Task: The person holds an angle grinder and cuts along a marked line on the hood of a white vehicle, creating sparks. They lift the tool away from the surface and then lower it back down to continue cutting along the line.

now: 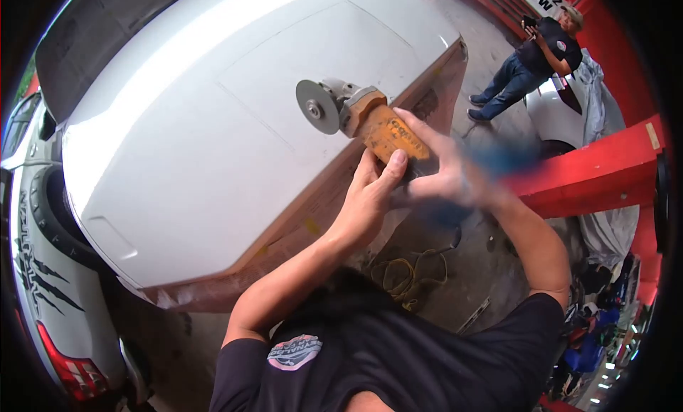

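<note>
"Grinder point(384, 131) near the middle of the view, its head toward ten o'clock: how did it look to handle?"

"Stiff, fairly heavy and weighted toward the metal head, I judged. The boxy yellow body was scuffed and probably hard plastic."

"And the hands?"

"The left hand point(373, 181) pinched that body, thumb on top. The right hand point(445, 163) spread along its rear, too blurred to tell how firmly it gripped."

"Best hold?"

"Around the body, clear of the disc point(310, 98): thin, flat, grey, likely brittle."

"What lay around it?"

"A smooth, gently curved white panel point(178, 142) stretched from eight to one o'clock. A yellow cord point(398, 277) lay looped at five."
</note>
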`<state>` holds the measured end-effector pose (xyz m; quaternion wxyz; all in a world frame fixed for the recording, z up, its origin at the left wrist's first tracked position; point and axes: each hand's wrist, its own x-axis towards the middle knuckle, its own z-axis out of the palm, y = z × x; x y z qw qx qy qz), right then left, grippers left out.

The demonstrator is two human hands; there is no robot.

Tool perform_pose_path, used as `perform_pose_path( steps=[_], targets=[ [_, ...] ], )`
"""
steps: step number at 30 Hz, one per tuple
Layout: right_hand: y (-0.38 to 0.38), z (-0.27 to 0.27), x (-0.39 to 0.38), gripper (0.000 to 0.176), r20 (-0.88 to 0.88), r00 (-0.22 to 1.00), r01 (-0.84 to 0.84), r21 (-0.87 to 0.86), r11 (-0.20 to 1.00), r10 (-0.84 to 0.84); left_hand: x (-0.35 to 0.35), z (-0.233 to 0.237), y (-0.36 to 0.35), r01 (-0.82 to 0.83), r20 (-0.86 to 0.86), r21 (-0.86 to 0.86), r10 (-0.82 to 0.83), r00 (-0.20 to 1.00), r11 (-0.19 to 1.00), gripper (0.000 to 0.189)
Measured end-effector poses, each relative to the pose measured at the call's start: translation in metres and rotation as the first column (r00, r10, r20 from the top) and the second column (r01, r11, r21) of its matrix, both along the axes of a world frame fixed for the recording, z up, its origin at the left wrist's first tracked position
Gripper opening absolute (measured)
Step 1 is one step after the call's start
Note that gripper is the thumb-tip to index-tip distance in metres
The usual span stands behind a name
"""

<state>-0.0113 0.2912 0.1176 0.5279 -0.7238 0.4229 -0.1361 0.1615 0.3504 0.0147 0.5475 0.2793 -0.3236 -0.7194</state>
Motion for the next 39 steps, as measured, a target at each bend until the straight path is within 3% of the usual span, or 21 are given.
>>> perform_pose_path(
  steps=[4,6,8,11,14,20,24,29,39],
  targets=[
    [-0.012,-0.002,0.001,0.107,0.039,0.998,-0.039,0.001,0.999,0.038,0.002,0.016,-0.001,0.011,-0.179,0.05,-0.002,0.984,0.999,0.065],
    [-0.018,-0.001,0.006,0.107,0.036,0.997,-0.06,-0.144,0.988,0.066,0.007,0.01,-0.005,0.026,-0.189,-0.008,-0.027,0.982,1.0,0.065],
    [-0.019,0.01,0.014,0.108,-0.052,0.997,-0.052,-0.065,0.997,0.049,0.008,0.0,-0.011,0.016,-0.186,-0.077,-0.03,0.982,0.997,0.066],
    [-0.021,0.009,0.023,0.108,-0.114,0.992,-0.068,-0.094,0.993,0.057,0.01,-0.011,-0.013,-0.042,-0.162,-0.139,0.02,0.987,0.989,0.068],
    [-0.022,0.012,0.029,0.108,-0.129,0.989,-0.081,-0.057,0.995,0.073,0.014,-0.005,-0.006,-0.039,-0.236,-0.038,0.029,0.971,0.999,0.071],
    [-0.023,0.015,0.031,0.107,-0.163,0.981,-0.108,-0.032,0.994,0.101,0.016,-0.003,-0.002,-0.002,-0.293,-0.017,-0.003,0.956,1.0,0.074],
    [-0.02,0.014,0.037,0.107,-0.193,0.977,-0.097,-0.047,0.994,0.086,0.023,-0.001,0.003,-0.002,-0.3,0.026,0.01,0.954,1.0,0.074],
    [-0.016,0.025,0.044,0.106,-0.214,0.972,-0.106,-0.053,0.993,0.092,0.023,-0.004,0.0,-0.018,-0.214,-0.011,0.016,0.977,1.0,0.072],
    [-0.013,0.03,0.046,0.11,-0.267,0.96,-0.104,-0.064,0.992,0.083,0.019,-0.012,-0.004,-0.029,-0.219,-0.101,0.006,0.976,0.995,0.073]
  ],
)
